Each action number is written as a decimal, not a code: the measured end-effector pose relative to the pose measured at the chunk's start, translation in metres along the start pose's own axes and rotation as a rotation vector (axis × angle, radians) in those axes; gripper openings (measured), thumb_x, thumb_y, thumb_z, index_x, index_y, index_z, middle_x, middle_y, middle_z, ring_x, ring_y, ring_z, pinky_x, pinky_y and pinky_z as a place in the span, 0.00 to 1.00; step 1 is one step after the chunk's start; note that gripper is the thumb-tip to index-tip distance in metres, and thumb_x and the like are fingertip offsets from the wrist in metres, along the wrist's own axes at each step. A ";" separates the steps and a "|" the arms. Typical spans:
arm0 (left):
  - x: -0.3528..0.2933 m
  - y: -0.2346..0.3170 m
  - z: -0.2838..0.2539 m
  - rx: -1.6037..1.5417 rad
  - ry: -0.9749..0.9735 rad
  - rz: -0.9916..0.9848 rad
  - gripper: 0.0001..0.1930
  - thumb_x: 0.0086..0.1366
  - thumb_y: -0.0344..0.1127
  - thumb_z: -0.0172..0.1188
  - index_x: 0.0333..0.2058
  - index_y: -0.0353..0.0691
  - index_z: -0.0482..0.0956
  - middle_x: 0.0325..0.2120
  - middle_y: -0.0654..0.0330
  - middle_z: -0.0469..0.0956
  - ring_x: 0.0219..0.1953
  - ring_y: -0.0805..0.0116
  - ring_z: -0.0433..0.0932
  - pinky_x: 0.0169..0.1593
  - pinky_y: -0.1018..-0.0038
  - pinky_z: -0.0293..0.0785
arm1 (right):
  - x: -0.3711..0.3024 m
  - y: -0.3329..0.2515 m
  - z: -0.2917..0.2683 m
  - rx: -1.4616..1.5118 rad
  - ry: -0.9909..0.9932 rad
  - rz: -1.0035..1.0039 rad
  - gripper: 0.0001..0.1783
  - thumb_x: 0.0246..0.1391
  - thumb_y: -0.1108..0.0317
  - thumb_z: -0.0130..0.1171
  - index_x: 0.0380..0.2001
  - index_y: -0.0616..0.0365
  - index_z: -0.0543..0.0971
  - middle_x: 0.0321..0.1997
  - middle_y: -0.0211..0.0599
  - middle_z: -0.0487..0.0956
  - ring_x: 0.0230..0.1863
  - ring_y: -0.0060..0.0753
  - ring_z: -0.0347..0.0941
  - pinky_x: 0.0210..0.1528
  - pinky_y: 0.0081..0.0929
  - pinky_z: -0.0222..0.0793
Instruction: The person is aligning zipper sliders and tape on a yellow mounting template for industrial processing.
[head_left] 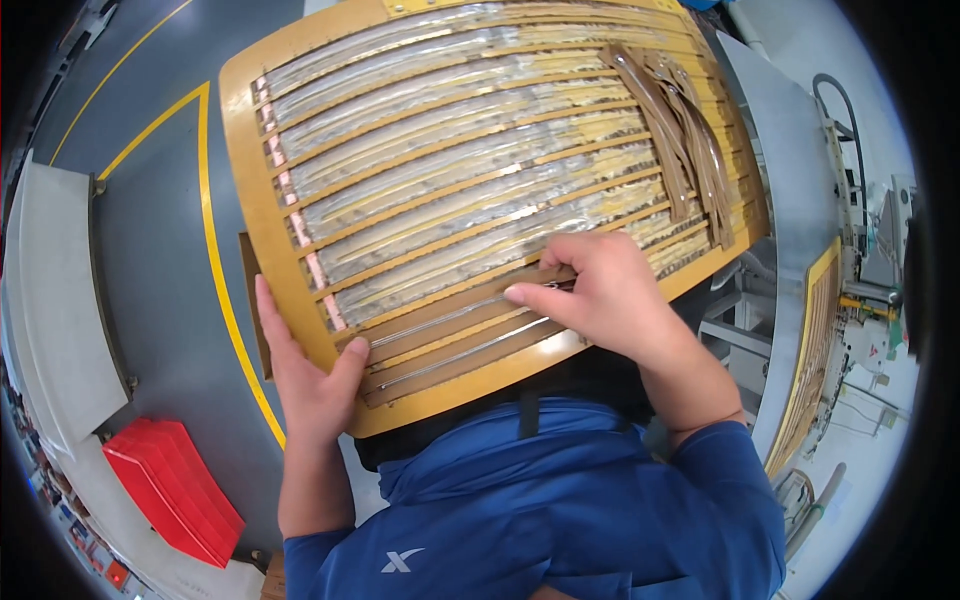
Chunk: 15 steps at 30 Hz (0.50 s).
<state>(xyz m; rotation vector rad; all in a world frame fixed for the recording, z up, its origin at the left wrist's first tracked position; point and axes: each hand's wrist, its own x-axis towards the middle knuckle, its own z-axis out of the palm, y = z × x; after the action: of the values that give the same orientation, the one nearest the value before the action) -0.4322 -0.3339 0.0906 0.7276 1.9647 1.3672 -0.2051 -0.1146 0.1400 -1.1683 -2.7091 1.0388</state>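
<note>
A tan slotted board [240, 130] lies before me, tilted in view, with long parallel slots. My left hand [312, 385] grips its near left edge, thumb on top beside a strip end and fingers stretched along the outer side. Brown flat strips with a shiny line along them lie in the two nearest slots: an upper strip [430, 319] and a lower strip [455, 362]. Over the right part of the upper strip, my right hand [610, 295] is closed in a pinch, thumb and curled forefinger at the strip; the exact contact is partly hidden.
Loose brown strips [675, 140] lie bunched on the board's right side. Clear film-like strips [430, 160] fill the farther slots. Left are a red bin [175, 490], a pale bench [65, 300] and a yellow floor line [215, 240]. A metal-surfaced machine [785, 150] and another slotted board [808, 360] stand right.
</note>
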 end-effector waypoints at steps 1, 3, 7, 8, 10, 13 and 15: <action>0.000 0.000 -0.001 0.061 0.027 -0.025 0.59 0.55 0.25 0.69 0.79 0.35 0.39 0.72 0.45 0.59 0.70 0.55 0.66 0.72 0.64 0.64 | -0.001 0.003 0.001 0.034 0.036 -0.049 0.21 0.48 0.55 0.80 0.28 0.62 0.83 0.23 0.45 0.80 0.24 0.47 0.79 0.29 0.35 0.73; 0.000 -0.005 -0.002 0.178 0.005 0.080 0.58 0.57 0.26 0.70 0.79 0.34 0.41 0.72 0.44 0.60 0.70 0.54 0.66 0.71 0.64 0.64 | -0.003 0.007 -0.001 0.042 0.019 -0.048 0.22 0.47 0.55 0.80 0.31 0.62 0.83 0.23 0.45 0.81 0.24 0.47 0.80 0.28 0.35 0.74; 0.000 0.003 0.004 0.197 0.036 0.030 0.57 0.59 0.28 0.72 0.79 0.34 0.41 0.72 0.44 0.60 0.70 0.54 0.66 0.71 0.64 0.64 | -0.001 0.008 -0.008 0.075 0.007 0.012 0.21 0.49 0.52 0.77 0.29 0.61 0.85 0.24 0.47 0.82 0.28 0.51 0.82 0.33 0.40 0.76; 0.000 0.003 0.004 0.173 0.040 0.021 0.57 0.59 0.29 0.72 0.79 0.33 0.41 0.72 0.44 0.60 0.70 0.54 0.65 0.72 0.64 0.63 | 0.000 0.006 -0.012 0.087 -0.046 0.093 0.22 0.52 0.50 0.73 0.28 0.61 0.86 0.27 0.49 0.84 0.33 0.55 0.83 0.38 0.45 0.79; 0.000 0.002 0.006 0.144 0.038 0.032 0.57 0.60 0.29 0.71 0.79 0.33 0.41 0.72 0.44 0.60 0.70 0.55 0.65 0.72 0.64 0.63 | 0.003 0.005 -0.013 0.063 -0.064 0.109 0.21 0.51 0.51 0.73 0.28 0.62 0.86 0.27 0.50 0.84 0.33 0.56 0.83 0.39 0.46 0.79; 0.000 -0.001 0.004 0.142 0.037 0.048 0.56 0.61 0.29 0.70 0.79 0.33 0.41 0.72 0.44 0.60 0.70 0.55 0.65 0.72 0.63 0.61 | 0.007 0.003 -0.013 0.024 -0.095 0.138 0.21 0.51 0.52 0.71 0.30 0.63 0.87 0.27 0.52 0.84 0.34 0.57 0.83 0.41 0.47 0.80; -0.001 -0.003 0.000 0.167 0.033 0.054 0.55 0.61 0.29 0.70 0.79 0.33 0.41 0.73 0.44 0.59 0.71 0.55 0.65 0.73 0.64 0.61 | 0.009 0.002 -0.013 0.009 -0.108 0.154 0.21 0.51 0.52 0.71 0.31 0.63 0.88 0.28 0.53 0.85 0.35 0.58 0.83 0.42 0.47 0.80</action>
<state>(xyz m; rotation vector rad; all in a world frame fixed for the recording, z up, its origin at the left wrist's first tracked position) -0.4316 -0.3355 0.0874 0.8449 2.1185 1.2636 -0.2073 -0.1003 0.1466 -1.3768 -2.7274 1.1630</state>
